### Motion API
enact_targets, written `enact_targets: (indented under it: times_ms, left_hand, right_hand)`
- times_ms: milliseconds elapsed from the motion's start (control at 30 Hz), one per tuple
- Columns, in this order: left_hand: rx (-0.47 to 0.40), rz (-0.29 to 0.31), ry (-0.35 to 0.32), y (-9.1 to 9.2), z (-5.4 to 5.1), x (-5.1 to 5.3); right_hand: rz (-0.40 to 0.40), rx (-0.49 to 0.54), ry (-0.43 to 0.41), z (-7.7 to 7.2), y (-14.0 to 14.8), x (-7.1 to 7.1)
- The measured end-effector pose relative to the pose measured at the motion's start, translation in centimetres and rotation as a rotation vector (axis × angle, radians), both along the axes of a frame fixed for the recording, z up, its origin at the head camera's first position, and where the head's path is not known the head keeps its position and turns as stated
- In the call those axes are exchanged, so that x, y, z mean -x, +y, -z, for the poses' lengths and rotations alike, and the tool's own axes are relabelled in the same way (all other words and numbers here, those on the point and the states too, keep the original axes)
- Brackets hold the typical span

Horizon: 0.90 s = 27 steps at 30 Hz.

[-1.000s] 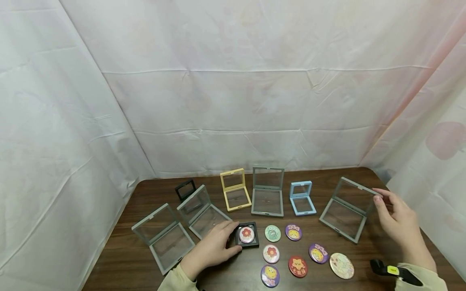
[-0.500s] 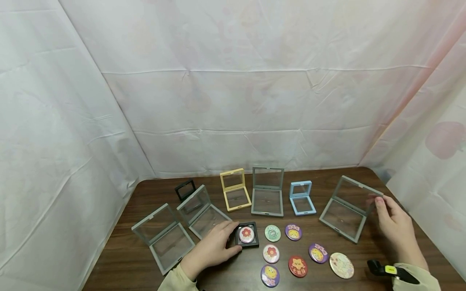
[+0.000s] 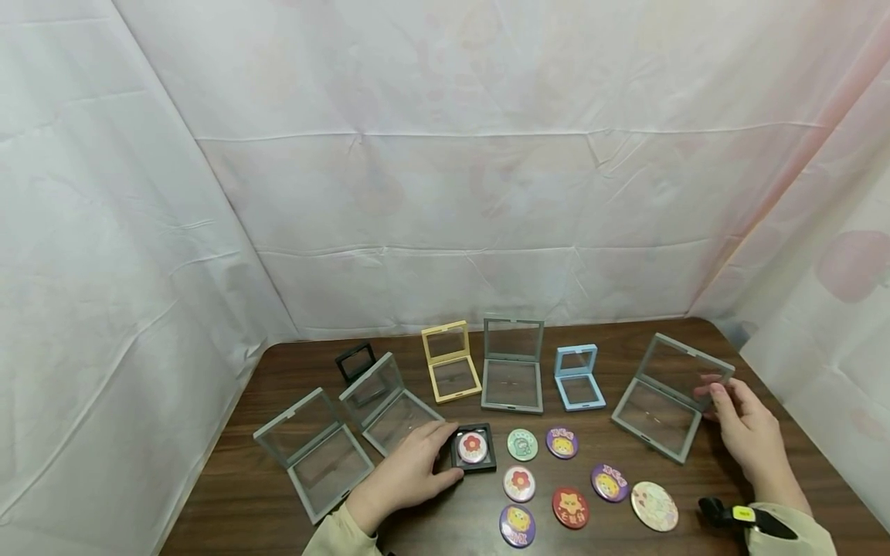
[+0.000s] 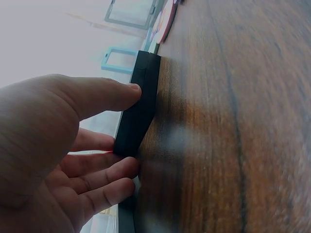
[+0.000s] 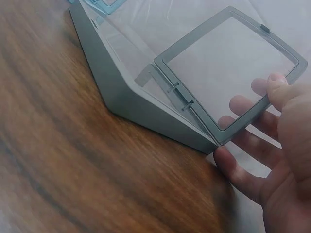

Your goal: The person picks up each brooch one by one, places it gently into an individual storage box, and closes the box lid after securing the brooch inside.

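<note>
Thumb and fingers of my left hand [image 3: 406,471] grip a small black display case [image 3: 492,455] lying on the table. In it sits a round badge with a red flower [image 3: 473,447]. The left wrist view shows the thumb [image 4: 109,94] against the case's dark side. At the right, my right hand [image 3: 751,432] holds the raised lid of a large grey clear display case [image 3: 657,446] by its side edge. From the right wrist view, the thumb is on the lid frame [image 5: 248,119], with fingers behind it and one near the base's corner.
Several round badges, among them a red one [image 3: 570,507] and a floral one [image 3: 654,506], lie between the hands. Behind stand open cases: yellow [image 3: 455,396], grey [image 3: 511,408], light blue [image 3: 582,405] and black [image 3: 338,361]. Two more grey cases stand left, one farthest out [image 3: 306,490].
My right hand has slid down along the lid's side edge toward the hinge, its fingers now behind the lid. The left hand stays on the black case.
</note>
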<state>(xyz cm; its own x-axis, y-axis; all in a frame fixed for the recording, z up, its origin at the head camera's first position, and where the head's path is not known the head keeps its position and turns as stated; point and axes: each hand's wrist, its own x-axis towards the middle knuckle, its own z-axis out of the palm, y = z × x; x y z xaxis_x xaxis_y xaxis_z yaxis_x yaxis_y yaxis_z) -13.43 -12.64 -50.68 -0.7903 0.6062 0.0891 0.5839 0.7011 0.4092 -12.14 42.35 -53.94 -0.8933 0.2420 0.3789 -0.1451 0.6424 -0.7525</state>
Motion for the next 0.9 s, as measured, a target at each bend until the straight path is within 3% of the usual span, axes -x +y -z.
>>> enact_targets:
  times_ms: [567, 900]
  left_hand:
    - [0.000, -0.004, -0.002, 0.05, 0.10, 0.00]
    - [0.003, -0.001, 0.015, 0.10, 0.00, -0.06]
  right_hand:
    - [-0.030, 0.023, 0.049, 0.26, -0.17, 0.19]
    - [-0.012, 0.003, 0.030, 0.60, -0.03, 0.12]
